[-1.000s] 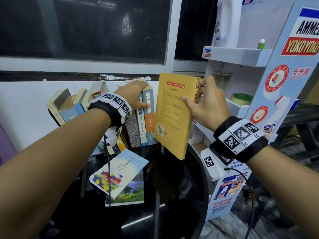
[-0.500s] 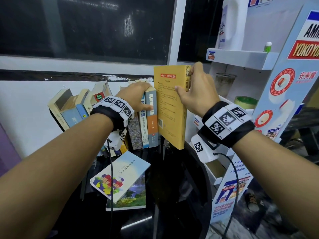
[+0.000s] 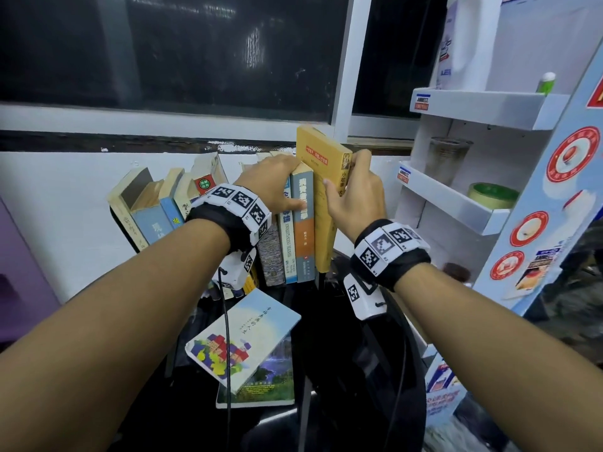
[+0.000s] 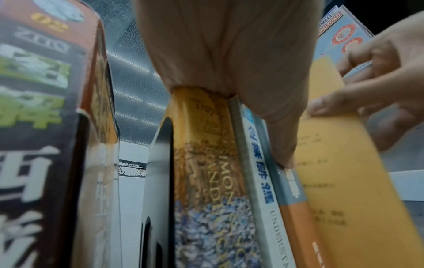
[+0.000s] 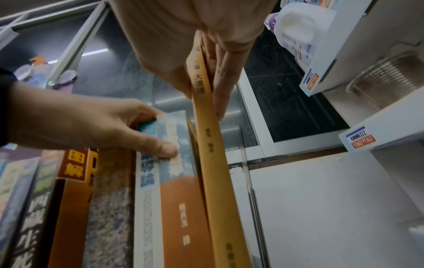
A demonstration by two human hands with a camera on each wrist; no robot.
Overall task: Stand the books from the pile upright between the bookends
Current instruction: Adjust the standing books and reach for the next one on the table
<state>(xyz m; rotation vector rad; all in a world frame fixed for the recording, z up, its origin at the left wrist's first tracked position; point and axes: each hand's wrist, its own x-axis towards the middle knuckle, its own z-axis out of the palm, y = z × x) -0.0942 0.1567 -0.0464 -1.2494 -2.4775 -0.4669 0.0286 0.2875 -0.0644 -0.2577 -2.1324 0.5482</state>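
At the right end of the upright row, the right hand (image 3: 354, 203) pinches the yellow book (image 3: 321, 203) by its spine, touching the grey-orange book (image 3: 303, 223). Left hand (image 3: 277, 187) grips the row's tops; it should brace them while the yellow book slides straight down to the desk (image 3: 342, 370).

Looks like a small shop corner or stockroom. At the right of the frame stands a white cardboard display rack (image 3: 473, 106) with printed brand labels (image 3: 422, 102) on its shelf edges, holding a white jug (image 3: 456, 44), a roll of tape (image 3: 492, 194) and a clear cup (image 3: 449, 159). Across the top runs a dark window (image 3: 195, 50) in a white frame, over a plain white wall (image 3: 58, 197). Centre frame, a row of books (image 3: 287, 230) on a glossy black bench (image 3: 342, 370).
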